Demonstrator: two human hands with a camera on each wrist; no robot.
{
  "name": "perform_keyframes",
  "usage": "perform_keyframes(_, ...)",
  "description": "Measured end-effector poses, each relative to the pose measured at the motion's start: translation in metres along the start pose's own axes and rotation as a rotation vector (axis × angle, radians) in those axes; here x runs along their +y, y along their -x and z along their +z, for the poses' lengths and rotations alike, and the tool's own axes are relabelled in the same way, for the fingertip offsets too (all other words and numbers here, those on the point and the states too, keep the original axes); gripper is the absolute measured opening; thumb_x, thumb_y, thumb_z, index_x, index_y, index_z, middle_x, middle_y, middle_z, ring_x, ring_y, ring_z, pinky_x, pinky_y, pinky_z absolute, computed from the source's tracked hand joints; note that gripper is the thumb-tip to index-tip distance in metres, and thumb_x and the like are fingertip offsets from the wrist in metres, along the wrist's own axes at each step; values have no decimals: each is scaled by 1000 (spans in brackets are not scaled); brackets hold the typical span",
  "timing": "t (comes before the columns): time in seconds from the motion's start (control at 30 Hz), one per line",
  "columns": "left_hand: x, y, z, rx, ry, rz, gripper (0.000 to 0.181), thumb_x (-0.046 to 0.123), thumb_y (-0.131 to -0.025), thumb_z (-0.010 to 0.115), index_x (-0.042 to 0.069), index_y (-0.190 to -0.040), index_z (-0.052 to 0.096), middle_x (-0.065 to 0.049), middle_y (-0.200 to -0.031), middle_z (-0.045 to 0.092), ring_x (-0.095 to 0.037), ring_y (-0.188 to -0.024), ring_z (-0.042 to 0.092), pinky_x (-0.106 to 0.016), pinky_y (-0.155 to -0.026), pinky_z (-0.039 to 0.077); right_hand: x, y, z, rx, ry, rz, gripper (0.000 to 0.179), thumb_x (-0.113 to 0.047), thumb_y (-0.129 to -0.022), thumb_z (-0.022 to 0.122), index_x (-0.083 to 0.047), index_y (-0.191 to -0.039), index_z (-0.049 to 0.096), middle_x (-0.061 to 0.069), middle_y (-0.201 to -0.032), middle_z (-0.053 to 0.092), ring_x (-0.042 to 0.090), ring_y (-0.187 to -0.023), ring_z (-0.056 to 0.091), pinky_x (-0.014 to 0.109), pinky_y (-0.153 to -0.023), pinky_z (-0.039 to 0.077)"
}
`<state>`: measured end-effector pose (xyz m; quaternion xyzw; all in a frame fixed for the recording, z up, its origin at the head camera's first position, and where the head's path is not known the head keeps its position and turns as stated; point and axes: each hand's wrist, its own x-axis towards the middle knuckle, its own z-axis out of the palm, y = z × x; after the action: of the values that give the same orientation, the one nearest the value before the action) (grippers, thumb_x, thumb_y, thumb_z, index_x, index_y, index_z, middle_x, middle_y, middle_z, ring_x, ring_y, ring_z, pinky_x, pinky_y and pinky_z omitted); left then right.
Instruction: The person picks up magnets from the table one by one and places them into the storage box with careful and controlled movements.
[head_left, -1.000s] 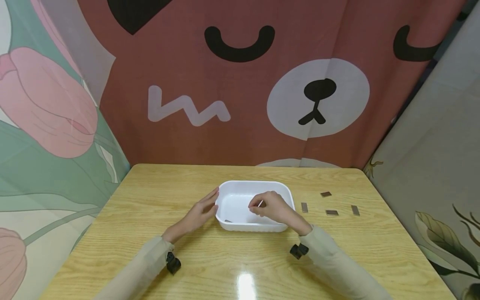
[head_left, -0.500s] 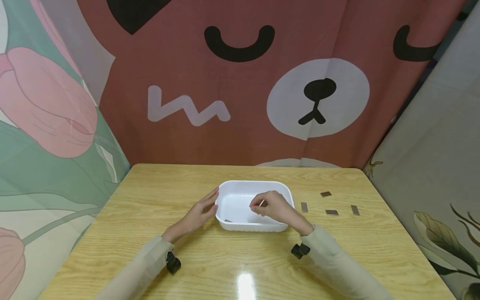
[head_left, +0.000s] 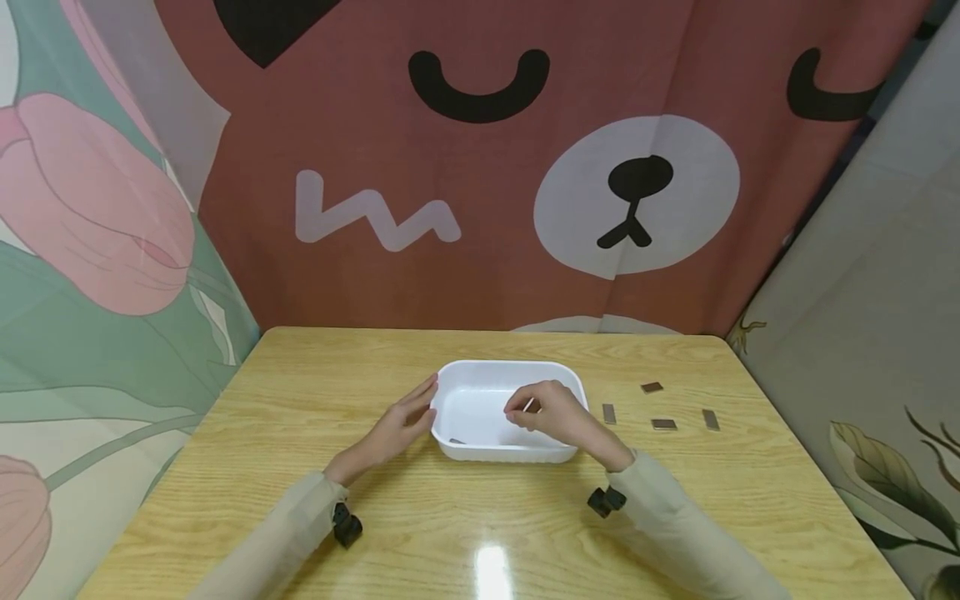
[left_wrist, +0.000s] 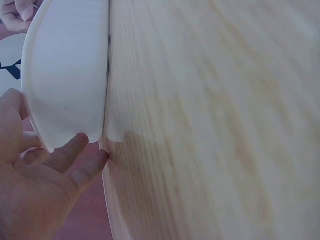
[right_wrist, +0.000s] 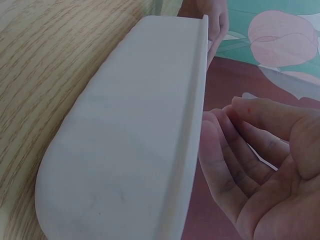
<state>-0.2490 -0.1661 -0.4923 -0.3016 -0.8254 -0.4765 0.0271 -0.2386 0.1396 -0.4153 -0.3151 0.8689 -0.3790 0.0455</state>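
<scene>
A white rectangular tray (head_left: 465, 454) stands on the wooden table. My left hand (head_left: 397, 427), fingers extended and spread, touches its left wall; in the left wrist view the left hand (left_wrist: 45, 180) rests its fingertips against the tray's end. Over the tray's right half hovers my right hand (head_left: 551, 412), thumb and fingertips brought together. No held thing shows in the right wrist view, where the tray wall (right_wrist: 125, 125) stands beside the right hand (right_wrist: 270, 175); whether something small is between the fingertips cannot be told. Inside the tray, a small thin piece (head_left: 457, 442) lies near the front left.
Right of the tray lie several small flat metallic rectangles, including a grey one (head_left: 609, 414) close to the tray, a dark one (head_left: 652, 387) behind and one (head_left: 711, 420) farthest right. Patterned curtains (head_left: 360, 283) hang around the table (head_left: 337, 358).
My right hand has shifted slightly to the right over the tray, its fingers still together. The left hand, the tray and the small pieces have stayed in place.
</scene>
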Motion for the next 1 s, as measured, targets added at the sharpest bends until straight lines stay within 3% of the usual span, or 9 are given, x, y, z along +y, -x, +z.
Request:
perform_keyframes(0.33, -1, 1, -1, -6, 7, 7, 53, 11, -103, 55, -8, -148, 34, -16, -160, 21, -34, -146, 23, -39, -110, 37, 1, 3, -2, 14, 10, -6, 10, -12, -94, 70, -6, -99, 76, -4, -84, 70, 9, -65, 63, 25, -55, 53)
perform_keyframes(0.63, 4, 0, -1, 4, -7, 2, 51, 5, -102, 55, -9, -147, 34, -17, -159, 22, -36, -145, 23, -42, -111, 36, 2, 3, -4, 24, 21, -16, 10, -12, -94, 70, -6, -99, 76, -4, -84, 70, 9, -66, 64, 24, -56, 54)
perform_keyframes(0.9, 37, 1, -9, -29, 10, -9, 49, -1, -101, 53, -16, -144, 32, -24, -157, 21, -44, -143, 22, -44, -110, 35, 3, 7, -7, 38, 18, -25, 10, -11, -94, 70, -5, -99, 76, -2, -86, 70, 14, -70, 65, 25, -58, 55)
perform_keyframes(1.0, 43, 1, -11, -33, 6, -10, 49, -2, -101, 53, -17, -143, 33, -26, -156, 21, -45, -142, 23, -44, -110, 35, 3, 8, -8, 48, 19, -25, 8, -10, -93, 70, -8, -98, 76, -2, -87, 70, 14, -70, 65, 25, -59, 55)
